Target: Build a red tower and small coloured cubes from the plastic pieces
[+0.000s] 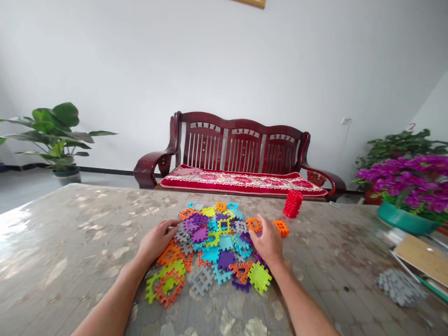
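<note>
A heap of flat plastic interlocking tiles with notched edges, in purple, turquoise, lime, orange and grey, lies between my hands; a purple tile [199, 234] is near its middle. My left hand [160, 240] rests at the heap's left edge beside grey tiles [182, 233], fingers loosely bent and thumb apart, with no tile visibly held. At the right edge, my right hand [268, 240] has thumb and forefinger around an orange window tile [254, 225]. Just beyond that hand stands a small group of orange tiles [281, 228]. Some tiles are covered by others.
A red tile stack [293, 204] stands toward the table's far edge. Grey tiles [401, 287] are piled at right, near a box [425, 259] and purple flowers in a green planter [408, 219]. A wooden bench [243, 144] is behind the table [80, 242].
</note>
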Demonstrator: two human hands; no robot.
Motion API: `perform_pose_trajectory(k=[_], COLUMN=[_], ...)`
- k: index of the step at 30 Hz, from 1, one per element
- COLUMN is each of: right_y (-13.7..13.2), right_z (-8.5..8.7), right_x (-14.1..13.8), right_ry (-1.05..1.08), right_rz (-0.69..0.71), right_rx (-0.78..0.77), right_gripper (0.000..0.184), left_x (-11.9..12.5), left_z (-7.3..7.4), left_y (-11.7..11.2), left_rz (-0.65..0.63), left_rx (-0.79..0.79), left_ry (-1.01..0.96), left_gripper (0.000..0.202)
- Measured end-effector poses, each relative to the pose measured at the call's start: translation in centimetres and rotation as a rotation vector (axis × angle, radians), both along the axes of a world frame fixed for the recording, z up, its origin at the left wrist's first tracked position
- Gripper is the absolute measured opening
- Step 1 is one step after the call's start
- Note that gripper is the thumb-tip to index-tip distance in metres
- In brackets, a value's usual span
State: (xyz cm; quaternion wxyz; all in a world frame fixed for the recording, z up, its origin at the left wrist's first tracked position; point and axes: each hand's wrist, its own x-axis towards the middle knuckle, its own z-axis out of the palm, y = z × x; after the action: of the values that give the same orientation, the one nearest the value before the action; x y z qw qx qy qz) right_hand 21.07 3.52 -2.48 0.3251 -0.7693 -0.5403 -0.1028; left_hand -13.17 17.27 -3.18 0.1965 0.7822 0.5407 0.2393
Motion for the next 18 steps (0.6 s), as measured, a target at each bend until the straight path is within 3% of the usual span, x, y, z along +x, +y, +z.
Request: perform_pose_trajectory(k=[6,11,18], right_y=[-1.2,-2.2,-2.7], right_z=[0.5,0.0,0.4], right_x=[3.9,6.4,6.6], right_ry=[-0.076,-0.084,-0.129], right_rz=[-0.168,-0.289,-0.346], right_rx=[0.164,0.082,-0.056], right_gripper=[0.055,0.059,0.06], left_x=[0.0,0.1,0.1], left_z=[0.1,0.3,0.4], left_y=[-0.1,-0.1,-0.2], left_rz=[0.007,0.014,0.021], left_rx=[0.004,-0.01,-0.021], left_ry=[0.002,0.002,0.002], left_gripper=[0.039,0.039,0.039])
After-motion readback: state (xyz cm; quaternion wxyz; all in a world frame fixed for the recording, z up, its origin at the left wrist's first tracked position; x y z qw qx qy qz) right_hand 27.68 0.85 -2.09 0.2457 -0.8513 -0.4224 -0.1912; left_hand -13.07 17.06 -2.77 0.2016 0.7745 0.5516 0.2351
